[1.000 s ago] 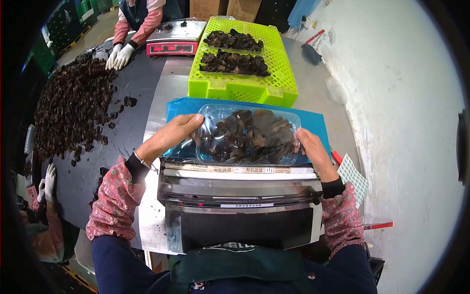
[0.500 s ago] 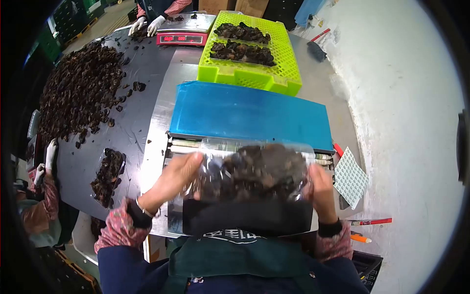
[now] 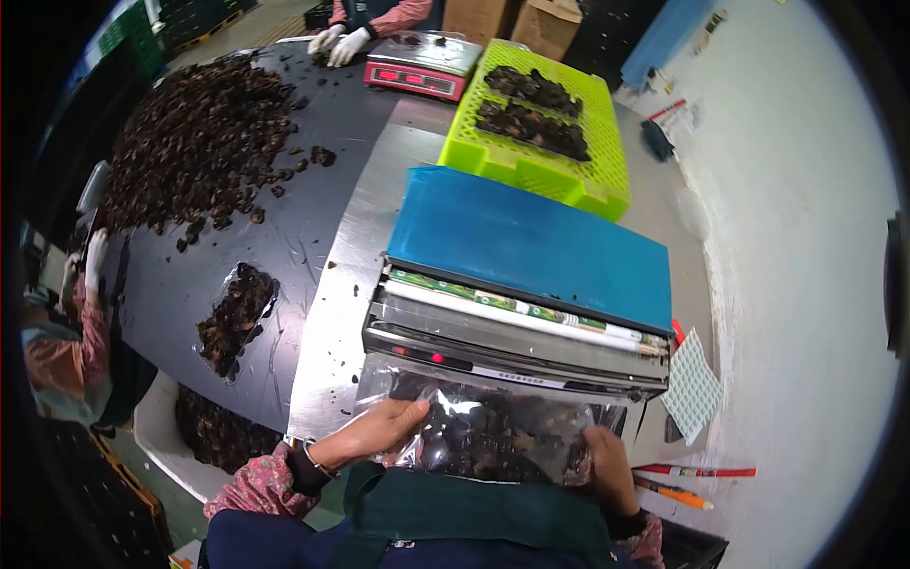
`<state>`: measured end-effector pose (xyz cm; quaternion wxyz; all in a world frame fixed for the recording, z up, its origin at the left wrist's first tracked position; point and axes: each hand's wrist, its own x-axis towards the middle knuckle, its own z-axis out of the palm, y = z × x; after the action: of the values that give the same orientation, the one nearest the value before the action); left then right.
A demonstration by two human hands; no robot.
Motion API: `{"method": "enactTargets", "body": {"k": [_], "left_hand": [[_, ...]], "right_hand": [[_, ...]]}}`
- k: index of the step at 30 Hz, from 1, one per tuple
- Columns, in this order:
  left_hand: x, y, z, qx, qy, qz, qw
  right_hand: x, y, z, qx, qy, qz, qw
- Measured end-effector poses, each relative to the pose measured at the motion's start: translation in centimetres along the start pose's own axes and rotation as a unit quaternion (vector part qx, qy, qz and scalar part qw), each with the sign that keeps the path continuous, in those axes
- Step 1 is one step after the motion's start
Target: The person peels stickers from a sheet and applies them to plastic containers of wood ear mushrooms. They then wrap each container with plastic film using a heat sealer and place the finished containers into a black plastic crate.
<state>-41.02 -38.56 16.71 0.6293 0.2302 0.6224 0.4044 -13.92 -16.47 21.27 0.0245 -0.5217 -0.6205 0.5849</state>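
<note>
A clear plastic tray of dark, crinkled mushrooms (image 3: 498,438) is held low in front of my body, with shiny film over it. My left hand (image 3: 387,426) grips its left end, thumb on top. At the other end my right hand (image 3: 611,467) has its fingers closed on the tray's edge. Just beyond the tray stands a film wrapping machine (image 3: 531,248) with a blue cover, a printed film roll (image 3: 517,305) and lit red lights on its front panel. The undersides of both hands are hidden.
A mushroom heap (image 3: 204,142) and a filled tray (image 3: 237,318) lie on the dark table left. A lime-green crate (image 3: 531,180) carries two filled trays behind the machine. Beyond are a red scale (image 3: 417,78) and a co-worker's gloved hands (image 3: 341,45). Another gloved person (image 3: 71,351) stands left.
Both hands have brought the tray down toward my body from over the machine's front, uncovering the film roll and panel. My view has shifted, so the table appears farther right and tilted.
</note>
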Motion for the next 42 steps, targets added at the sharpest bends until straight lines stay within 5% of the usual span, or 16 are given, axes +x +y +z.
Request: {"method": "enactTargets", "body": {"k": [3,4,7,11,18,23,29,31,32,34,38,42], "left_hand": [[-1.0,-1.0,0.0,-0.045,-0.033,0.005,0.998],[-1.2,-1.3,0.0,-0.085,-0.020,0.016,0.996],[-1.7,-2.3,0.2,-0.150,0.018,0.008,0.989],[-1.2,-2.9,1.1,-0.260,0.068,0.002,0.963],[-0.9,-2.7,3.5,-0.398,0.191,0.066,0.895],[-5.2,-2.0,3.4,-0.563,0.188,0.091,0.799],[-5.9,-10.7,6.9,-0.622,0.183,-0.022,0.761],[-4.4,-10.8,7.9,-0.606,0.165,-0.082,0.774],[-3.1,-14.3,7.6,-0.599,0.034,-0.026,0.800],[-1.0,-12.4,8.9,-0.518,0.058,-0.067,0.851],[-0.3,-12.1,10.2,-0.368,0.056,-0.071,0.925],[-1.3,-12.4,8.8,-0.269,-0.024,0.025,0.962]], "right_hand": [[0.3,4.3,-0.4,-0.107,0.006,-0.100,0.989],[-0.5,4.3,-0.9,-0.083,-0.018,-0.037,0.996],[-2.5,2.8,-1.5,0.009,-0.019,0.074,0.997],[-2.5,5.3,-2.1,0.280,-0.014,0.064,0.958],[0.4,2.9,0.8,0.314,0.172,-0.150,0.922],[-1.2,4.3,-1.0,0.364,0.092,-0.226,0.899],[-4.5,11.6,-3.8,0.395,0.093,-0.041,0.913],[-3.0,16.1,-3.6,0.371,0.081,0.028,0.925],[-1.6,18.7,-3.1,0.250,0.065,-0.042,0.965],[-0.5,18.9,-0.6,0.170,0.036,-0.061,0.983],[-1.2,15.2,2.9,0.206,-0.025,0.012,0.978],[-2.5,12.3,4.5,0.203,-0.070,0.035,0.976]]}}
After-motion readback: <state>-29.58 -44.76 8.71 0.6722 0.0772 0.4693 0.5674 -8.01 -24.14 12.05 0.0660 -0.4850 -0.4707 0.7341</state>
